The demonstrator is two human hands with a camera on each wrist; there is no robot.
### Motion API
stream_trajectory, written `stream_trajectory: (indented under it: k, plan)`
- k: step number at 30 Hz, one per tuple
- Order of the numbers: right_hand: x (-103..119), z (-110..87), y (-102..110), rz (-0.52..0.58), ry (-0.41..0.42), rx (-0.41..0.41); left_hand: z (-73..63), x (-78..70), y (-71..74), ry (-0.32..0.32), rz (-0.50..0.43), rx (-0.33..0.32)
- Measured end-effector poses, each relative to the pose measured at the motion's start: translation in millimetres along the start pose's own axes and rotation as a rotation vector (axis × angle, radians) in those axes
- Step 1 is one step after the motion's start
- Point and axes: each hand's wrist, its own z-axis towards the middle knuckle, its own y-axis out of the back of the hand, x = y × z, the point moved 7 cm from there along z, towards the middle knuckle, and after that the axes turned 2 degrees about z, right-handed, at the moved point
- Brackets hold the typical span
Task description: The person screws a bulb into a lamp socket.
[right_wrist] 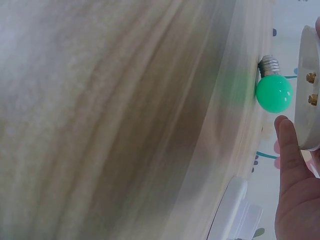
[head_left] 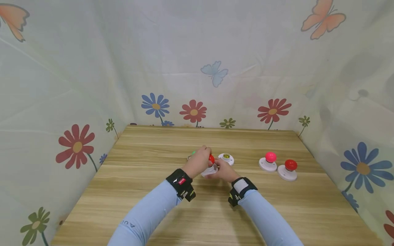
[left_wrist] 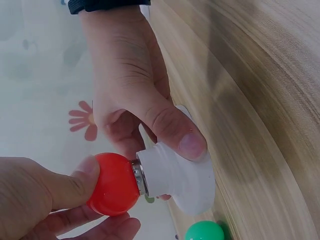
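In the left wrist view my left hand [left_wrist: 37,197] pinches a red light bulb [left_wrist: 117,184] between thumb and fingers. The bulb's metal screw base sits partly inside a white lamp holder [left_wrist: 192,185], with a narrow band of thread showing. My right hand [head_left: 226,170] grips that holder by its round base, thumb on one face. Tilted up, the holder shows brass screws on its underside in the right wrist view. Beyond it a loose green bulb [right_wrist: 274,94] lies on the table. Close to the right hand stands a second white holder [head_left: 226,159] with an open socket.
Farther right on the wooden table [head_left: 147,147] stand two more white holders, one carrying a pink bulb [head_left: 271,157], the other a red bulb [head_left: 290,165]. A flower-patterned curtain [head_left: 172,51] surrounds the table at the back and sides.
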Motion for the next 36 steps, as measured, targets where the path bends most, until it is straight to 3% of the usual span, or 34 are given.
stream_trajectory:
  k: [9, 16, 19, 26, 36]
  plan:
    - [0, -2.0, 2, -0.013, -0.001, 0.0, -0.1, 4.5, 0.8, 0.092, -0.019, -0.002]
    - [1, 0.0, 1, -0.016, 0.009, 0.01, -1.8, 4.8, -4.9, 0.064, 0.053, -0.033]
    - [0, 0.4, 1, -0.022, 0.017, 0.005, -1.2, 3.9, -5.7, 0.072, 0.039, -0.027]
    - [0, -1.1, 3, -0.017, -0.001, 0.002, 0.8, -1.4, -6.1, 0.025, -0.02, -0.015]
    - [4, -3.4, 5, -0.059, -0.028, -0.011, 0.1, -8.0, -6.3, -0.029, -0.008, -0.018]
